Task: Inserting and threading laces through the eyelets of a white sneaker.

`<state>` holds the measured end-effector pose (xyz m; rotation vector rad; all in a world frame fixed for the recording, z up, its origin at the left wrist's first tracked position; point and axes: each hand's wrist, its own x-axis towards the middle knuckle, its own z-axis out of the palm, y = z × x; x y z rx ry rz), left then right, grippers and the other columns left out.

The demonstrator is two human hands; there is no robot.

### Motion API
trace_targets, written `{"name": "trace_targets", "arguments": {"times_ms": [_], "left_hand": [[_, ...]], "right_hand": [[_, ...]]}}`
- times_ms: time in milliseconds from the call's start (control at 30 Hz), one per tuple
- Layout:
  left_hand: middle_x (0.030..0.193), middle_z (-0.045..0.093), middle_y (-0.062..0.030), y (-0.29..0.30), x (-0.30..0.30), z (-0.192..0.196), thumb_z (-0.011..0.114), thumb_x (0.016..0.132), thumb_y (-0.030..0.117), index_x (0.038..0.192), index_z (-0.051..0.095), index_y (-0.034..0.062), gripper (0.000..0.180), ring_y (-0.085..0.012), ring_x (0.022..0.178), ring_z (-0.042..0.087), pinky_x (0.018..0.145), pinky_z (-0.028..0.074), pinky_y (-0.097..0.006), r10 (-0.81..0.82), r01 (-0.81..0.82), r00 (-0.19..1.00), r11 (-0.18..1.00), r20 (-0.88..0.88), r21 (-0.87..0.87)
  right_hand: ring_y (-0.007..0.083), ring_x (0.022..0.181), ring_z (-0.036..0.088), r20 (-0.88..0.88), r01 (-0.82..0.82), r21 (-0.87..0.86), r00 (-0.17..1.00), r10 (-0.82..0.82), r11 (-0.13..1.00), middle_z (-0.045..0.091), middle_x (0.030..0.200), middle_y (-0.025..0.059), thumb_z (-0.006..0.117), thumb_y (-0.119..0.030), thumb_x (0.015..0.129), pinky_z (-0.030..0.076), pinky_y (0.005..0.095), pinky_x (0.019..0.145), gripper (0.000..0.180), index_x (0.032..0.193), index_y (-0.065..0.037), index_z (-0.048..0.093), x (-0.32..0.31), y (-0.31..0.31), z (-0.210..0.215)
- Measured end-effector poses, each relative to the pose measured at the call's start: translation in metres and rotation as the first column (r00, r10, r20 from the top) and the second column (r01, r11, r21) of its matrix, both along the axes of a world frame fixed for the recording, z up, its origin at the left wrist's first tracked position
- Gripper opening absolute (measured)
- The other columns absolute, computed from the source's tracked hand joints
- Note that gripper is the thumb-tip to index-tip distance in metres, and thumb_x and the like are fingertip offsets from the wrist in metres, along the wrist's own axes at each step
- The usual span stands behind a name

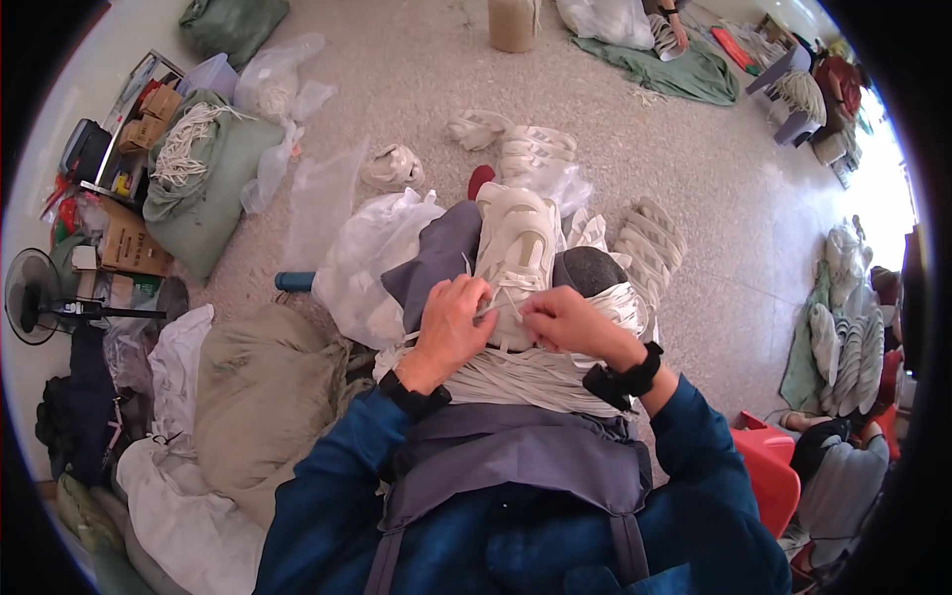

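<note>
A cream-white lace-up shoe piece [518,233] lies on my lap, its lacing area between my hands. My left hand [446,332] is closed at its left side, thumb and fingers pinching a pale shoelace [503,295]. My right hand [573,322] is closed too, its fingertips pinched on the lace at the right side of the piece. Beneath my hands a thick bundle of pale laces [516,382] lies across the grey-purple apron [516,446]. How the lace runs between the fingertips is partly hidden.
More white shoe pieces [535,149] lie on the floor ahead, with a stack [650,243] at right. White plastic bags [372,263] and green sacks [213,198] are at left, near a fan [35,296]. A red stool [769,466] stands right; other people sit along the right side.
</note>
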<state>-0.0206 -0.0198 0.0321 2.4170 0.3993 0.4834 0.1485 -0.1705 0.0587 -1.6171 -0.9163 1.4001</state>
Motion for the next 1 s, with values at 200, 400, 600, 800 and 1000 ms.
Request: {"name": "trace_targets", "arguments": {"times_ms": [200,400,600,800,1000], "left_hand": [[0.078,0.06,-0.0072,0.002,0.0,0.014,0.073,0.081,0.008,0.086,0.057,0.0052,0.017,-0.0303,0.076,0.061,0.076,0.045,-0.04,-0.07,0.07,0.997,0.998,0.041,0.003],[0.071,0.059,-0.0096,0.027,-0.009,0.027,0.072,0.085,0.007,0.083,0.057,-0.0002,0.016,-0.0199,0.061,0.054,0.058,0.045,-0.034,-0.008,-0.043,0.99,0.934,-0.142,-0.355],[0.075,0.06,-0.0063,0.013,0.004,0.032,0.07,0.087,0.005,0.088,0.063,0.0009,0.009,-0.0189,0.069,0.058,0.063,0.046,-0.032,0.062,-0.033,0.995,0.952,0.084,-0.306],[0.089,0.062,-0.0096,-0.005,0.031,0.031,0.074,0.082,0.013,0.089,0.067,0.0044,0.014,-0.0298,0.087,0.061,0.086,0.044,-0.043,-0.157,0.164,0.985,0.982,-0.074,0.098],[0.093,0.059,-0.0091,-0.011,0.034,0.029,0.073,0.078,0.013,0.089,0.066,0.0081,0.014,-0.0279,0.101,0.057,0.097,0.036,-0.046,-0.09,0.245,0.938,0.855,-0.336,0.457]], "right_hand": [[0.0071,0.055,0.058,-0.161,0.326,-0.11,0.926,-0.341,0.939,0.063,0.073,0.002,0.055,-0.011,0.099,0.047,0.0236,0.049,0.015,0.093,-0.001,0.065,-0.001,-0.027,-0.005],[0.0416,0.07,0.067,0.573,0.185,0.32,0.743,-0.346,0.929,0.065,0.074,0.0248,0.057,-0.007,0.091,0.052,0.0469,0.063,0.013,0.09,0.005,0.063,-0.013,-0.019,-0.036],[0.0463,0.077,0.064,0.481,0.199,0.272,0.82,-0.312,0.942,0.064,0.078,0.0268,0.058,-0.006,0.09,0.051,0.05,0.067,0.011,0.092,0.002,0.065,-0.021,-0.035,-0.005],[0.0417,0.077,0.065,0.458,-0.039,0.403,0.873,-0.165,0.914,0.067,0.083,0.0209,0.061,-0.008,0.09,0.052,0.047,0.068,0.011,0.096,0.0,0.066,-0.053,-0.048,-0.006],[0.0413,0.08,0.066,0.482,-0.061,0.423,0.86,-0.167,0.904,0.067,0.084,0.0215,0.061,-0.005,0.09,0.053,0.0472,0.071,0.011,0.096,0.001,0.067,-0.047,-0.049,-0.001]]}}
